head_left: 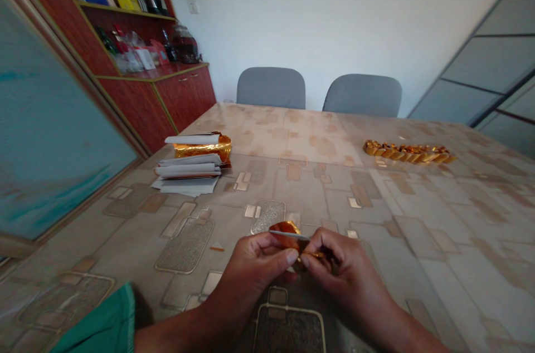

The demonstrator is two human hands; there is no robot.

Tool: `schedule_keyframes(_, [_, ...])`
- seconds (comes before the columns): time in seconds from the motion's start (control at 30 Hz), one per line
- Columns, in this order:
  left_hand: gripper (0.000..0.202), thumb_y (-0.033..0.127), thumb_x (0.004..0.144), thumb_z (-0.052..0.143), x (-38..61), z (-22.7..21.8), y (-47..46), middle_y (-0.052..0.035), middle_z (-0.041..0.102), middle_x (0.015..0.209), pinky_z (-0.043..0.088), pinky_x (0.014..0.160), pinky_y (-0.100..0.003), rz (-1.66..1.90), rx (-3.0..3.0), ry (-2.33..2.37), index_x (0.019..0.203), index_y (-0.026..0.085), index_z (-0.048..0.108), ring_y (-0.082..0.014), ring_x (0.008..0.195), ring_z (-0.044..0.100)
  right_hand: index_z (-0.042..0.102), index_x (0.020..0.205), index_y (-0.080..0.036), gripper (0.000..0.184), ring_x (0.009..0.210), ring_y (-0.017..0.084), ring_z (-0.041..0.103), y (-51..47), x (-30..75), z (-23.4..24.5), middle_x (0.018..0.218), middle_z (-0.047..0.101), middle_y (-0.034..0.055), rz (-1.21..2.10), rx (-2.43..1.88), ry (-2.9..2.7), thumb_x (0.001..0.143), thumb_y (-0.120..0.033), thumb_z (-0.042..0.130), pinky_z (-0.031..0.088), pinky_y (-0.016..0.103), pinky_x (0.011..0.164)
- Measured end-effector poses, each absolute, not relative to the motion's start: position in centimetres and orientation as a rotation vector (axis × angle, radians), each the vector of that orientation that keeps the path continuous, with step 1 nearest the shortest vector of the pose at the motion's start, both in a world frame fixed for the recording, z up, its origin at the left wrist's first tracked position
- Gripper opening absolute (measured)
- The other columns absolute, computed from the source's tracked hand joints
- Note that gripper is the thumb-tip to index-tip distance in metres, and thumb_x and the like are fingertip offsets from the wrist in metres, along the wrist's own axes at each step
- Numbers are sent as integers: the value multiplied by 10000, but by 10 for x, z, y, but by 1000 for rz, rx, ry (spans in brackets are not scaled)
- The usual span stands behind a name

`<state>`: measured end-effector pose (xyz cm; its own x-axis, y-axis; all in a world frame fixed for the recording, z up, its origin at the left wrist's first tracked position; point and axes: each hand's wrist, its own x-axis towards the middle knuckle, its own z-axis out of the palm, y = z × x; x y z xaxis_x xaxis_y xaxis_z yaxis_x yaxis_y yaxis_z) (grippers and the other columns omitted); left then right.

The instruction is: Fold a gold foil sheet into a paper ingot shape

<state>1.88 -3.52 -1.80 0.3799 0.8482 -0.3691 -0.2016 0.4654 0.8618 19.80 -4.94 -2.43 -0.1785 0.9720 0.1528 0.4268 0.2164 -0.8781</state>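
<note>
Close to me, above the patterned tablecloth, my left hand [267,258] and my right hand [340,261] meet with thumbs almost touching. Between them is a piece of gold foil paper [288,229], partly folded, with a pale edge along its top. Both hands pinch it; my fingers hide its lower part. At the left on the table lies a stack of white-backed foil paper sheets [188,172], with a curled gold sheet [200,148] among them. Toward the right rests a row of folded, interlocked gold paper pieces [407,152].
The table [292,130] has a shiny patterned cover. Behind it stand two grey chairs [271,87] against a white wall. A red-brown cabinet [179,91] with bottles and boxes is at the back left. A small orange strip [216,249] lies left of my hands.
</note>
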Motion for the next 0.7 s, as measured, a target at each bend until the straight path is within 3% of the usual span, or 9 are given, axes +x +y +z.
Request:
schedule_keyframes(0.1, [223, 336, 790, 817, 18, -19, -35, -83, 771, 862, 538, 691, -225, 780, 848, 913, 881, 135, 786, -163, 790, 680, 552, 673, -211, 184, 511, 109, 418, -50, 198, -24, 573, 504, -44, 916, -1274, -1742, 850, -226, 601, 279, 243, 489])
schedule_keyframes(0.2, [232, 351, 814, 798, 18, -20, -35, -75, 755, 820, 531, 694, -225, 816, 829, 909, 857, 124, 780, -157, 770, 669, 565, 814, -220, 140, 539, 113, 400, -51, 197, -21, 618, 470, -60, 1117, -1184, -1556, 831, -304, 676, 295, 236, 495])
schedule_keyframes(0.3, [252, 370, 776, 831, 20, -19, -34, -54, 735, 788, 531, 717, -235, 872, 757, 908, 825, 131, 771, -153, 757, 654, 515, 934, -227, 320, 605, 124, 449, -52, 197, -18, 712, 502, -46, 1306, -1111, -1327, 772, -373, 749, 366, 236, 538])
schedule_keyframes(0.4, [256, 374, 744, 854, 21, -17, -34, -25, 697, 718, 507, 666, -213, 908, 717, 893, 779, 141, 753, -138, 704, 626, 502, 969, -227, 366, 625, 130, 460, -54, 197, -18, 736, 511, -38, 1331, -1115, -1295, 759, -371, 766, 381, 244, 556])
schedule_keyframes(0.6, [258, 381, 786, 812, 18, -23, -35, -25, 682, 715, 458, 610, -215, 862, 789, 910, 808, 136, 736, -126, 636, 584, 582, 862, -225, 103, 594, 130, 416, -56, 201, -21, 684, 496, -37, 1128, -1170, -1601, 848, -286, 664, 311, 258, 536])
schedule_keyframes(0.7, [272, 394, 797, 794, 17, -25, -36, -54, 708, 759, 458, 627, -235, 825, 816, 902, 823, 129, 739, -148, 669, 601, 599, 827, -224, 138, 608, 136, 443, -53, 203, -20, 698, 532, -27, 1105, -1126, -1677, 889, -336, 650, 318, 264, 548])
